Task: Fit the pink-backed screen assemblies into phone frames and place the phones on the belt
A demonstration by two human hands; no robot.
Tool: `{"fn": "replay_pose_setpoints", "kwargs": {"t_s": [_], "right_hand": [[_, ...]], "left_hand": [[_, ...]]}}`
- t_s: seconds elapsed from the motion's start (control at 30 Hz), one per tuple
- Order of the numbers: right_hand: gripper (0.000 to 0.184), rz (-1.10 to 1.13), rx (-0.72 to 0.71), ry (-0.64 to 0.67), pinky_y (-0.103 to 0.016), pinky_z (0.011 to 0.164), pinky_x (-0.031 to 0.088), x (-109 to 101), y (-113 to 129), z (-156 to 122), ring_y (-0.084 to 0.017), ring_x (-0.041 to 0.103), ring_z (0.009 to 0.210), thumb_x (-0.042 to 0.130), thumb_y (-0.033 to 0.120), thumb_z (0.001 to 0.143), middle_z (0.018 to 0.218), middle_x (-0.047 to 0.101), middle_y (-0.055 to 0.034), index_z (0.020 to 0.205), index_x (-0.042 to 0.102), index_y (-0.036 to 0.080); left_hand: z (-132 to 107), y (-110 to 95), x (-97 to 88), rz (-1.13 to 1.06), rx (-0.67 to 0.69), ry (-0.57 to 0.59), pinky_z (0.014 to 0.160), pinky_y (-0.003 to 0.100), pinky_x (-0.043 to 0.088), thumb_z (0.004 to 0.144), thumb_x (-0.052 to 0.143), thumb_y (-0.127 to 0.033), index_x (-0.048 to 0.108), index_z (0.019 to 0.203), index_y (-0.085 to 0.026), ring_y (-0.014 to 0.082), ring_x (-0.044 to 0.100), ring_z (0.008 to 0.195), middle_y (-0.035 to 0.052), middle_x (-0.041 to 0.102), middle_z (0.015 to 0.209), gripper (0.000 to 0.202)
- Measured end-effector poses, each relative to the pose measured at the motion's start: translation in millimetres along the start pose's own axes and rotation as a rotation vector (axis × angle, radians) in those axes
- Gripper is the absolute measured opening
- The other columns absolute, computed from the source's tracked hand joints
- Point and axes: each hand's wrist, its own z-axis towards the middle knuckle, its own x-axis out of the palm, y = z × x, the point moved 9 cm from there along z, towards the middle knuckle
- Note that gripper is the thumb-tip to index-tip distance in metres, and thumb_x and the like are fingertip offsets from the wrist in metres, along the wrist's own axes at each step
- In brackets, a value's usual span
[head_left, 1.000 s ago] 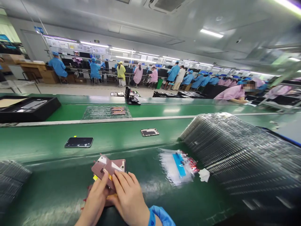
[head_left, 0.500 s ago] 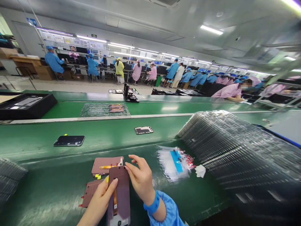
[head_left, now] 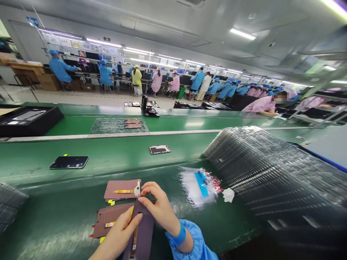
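A dark plum phone back cover [head_left: 142, 231] with an orange flex strip stands tilted at the bottom of the view, running out of the frame. My left hand [head_left: 119, 231] grips its left edge with the thumb, and my right hand [head_left: 158, 204] pinches its top end. Just left of it, a rose-coloured back cover [head_left: 110, 220] lies flat on the green mat. Another rose-coloured back cover [head_left: 121, 189], with a yellow-orange strip, lies above that one, near my right fingers. Small yellow tabs stick out from both.
A tall stack of clear plastic trays [head_left: 271, 173] fills the right side. A plastic bag with a blue strip [head_left: 199, 184] and a white tissue [head_left: 229, 195] lie nearby. A black phone [head_left: 69, 162] and a phone frame [head_left: 159, 149] sit on the green conveyor belt [head_left: 114, 153].
The two covers held together a second ago are now apart, with two lying on the mat. My hands hold the dark cover, which has dropped lower, and the view has shifted slightly.
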Motion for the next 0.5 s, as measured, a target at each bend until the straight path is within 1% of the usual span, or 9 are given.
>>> {"fn": "replay_pose_setpoints", "kwargs": {"t_s": [0.03,0.07,0.13,0.2,0.23,0.3,0.4,0.47,0.5], "right_hand": [[0.008,-0.011,-0.022,0.036,-0.024,0.078,0.048,2,1,1,-0.014,0.061,0.087,0.069,0.013,0.085,0.095,0.065,-0.0038,0.092,0.068,0.016],[0.007,-0.036,-0.077,0.053,-0.024,0.073,0.047,2,7,2,-0.013,0.059,0.082,0.068,0.014,0.088,0.088,0.064,-0.0027,0.094,0.068,0.017],[0.008,-0.166,-0.272,0.018,-0.025,0.067,0.044,0,28,-2,-0.014,0.054,0.075,0.061,0.017,0.093,0.079,0.060,-0.0031,0.092,0.069,0.015],[0.018,-0.391,-0.513,-0.076,-0.028,0.063,0.039,1,54,-13,-0.016,0.048,0.072,0.051,0.013,0.098,0.074,0.057,-0.0058,0.090,0.067,0.011],[0.021,-0.505,-0.618,-0.104,-0.030,0.061,0.037,6,65,-21,-0.017,0.046,0.070,0.047,0.011,0.098,0.073,0.056,-0.0068,0.091,0.066,0.009],[0.024,-0.669,-0.760,-0.104,-0.032,0.057,0.032,20,78,-34,-0.018,0.041,0.065,0.041,0.007,0.098,0.068,0.053,-0.0072,0.090,0.064,0.006],[0.024,-0.720,-0.835,-0.045,-0.032,0.055,0.028,33,88,-45,-0.017,0.040,0.061,0.040,0.006,0.098,0.066,0.051,-0.0061,0.089,0.062,0.006],[0.025,-0.696,-0.841,-0.057,-0.032,0.057,0.031,32,92,-47,-0.017,0.043,0.062,0.038,0.006,0.098,0.069,0.054,-0.0062,0.090,0.062,0.007],[0.026,-0.675,-0.831,-0.078,-0.033,0.059,0.033,29,94,-47,-0.018,0.048,0.067,0.037,0.007,0.099,0.071,0.056,-0.0067,0.092,0.062,0.007]], "left_hand": [[-2,-2,1.9,0.017,0.002,0.021,0.115,0.040,0.035,0.082,0.052,-0.068,0.061,0.130,-0.017,0.0319,0.052,0.127,0.0098,0.059,0.138,0.070],[-3,-3,2.7,0.035,0.000,0.033,0.114,0.040,0.036,0.083,0.052,-0.067,0.061,0.129,-0.018,0.0319,0.053,0.125,0.0094,0.060,0.136,0.068],[-4,-3,1.5,0.069,-0.010,0.027,0.113,0.041,0.037,0.083,0.052,-0.065,0.063,0.127,-0.018,0.0326,0.054,0.123,0.0096,0.061,0.135,0.065],[-4,-3,-3.0,0.093,-0.018,-0.024,0.113,0.042,0.036,0.081,0.052,-0.064,0.064,0.124,-0.017,0.0338,0.053,0.123,0.0108,0.062,0.133,0.065],[-3,-4,-5.9,0.091,-0.020,-0.061,0.113,0.042,0.035,0.079,0.052,-0.065,0.065,0.122,-0.016,0.0345,0.052,0.124,0.0116,0.063,0.132,0.066],[-2,-4,-11.2,0.060,-0.027,-0.132,0.114,0.043,0.033,0.073,0.056,-0.069,0.067,0.115,-0.015,0.0363,0.050,0.126,0.0133,0.063,0.130,0.069],[-2,1,-19.7,-0.032,-0.078,-0.237,0.113,0.044,0.033,0.060,0.066,-0.071,0.071,0.097,-0.014,0.0388,0.050,0.125,0.0158,0.067,0.122,0.068],[-4,5,-22.9,-0.125,-0.117,-0.273,0.106,0.043,0.038,0.054,0.075,-0.066,0.070,0.087,-0.014,0.0383,0.053,0.118,0.0151,0.070,0.109,0.062],[-5,7,-21.9,-0.201,-0.128,-0.258,0.101,0.041,0.042,0.052,0.080,-0.062,0.070,0.084,-0.014,0.0367,0.056,0.113,0.0136,0.071,0.103,0.058]]}}
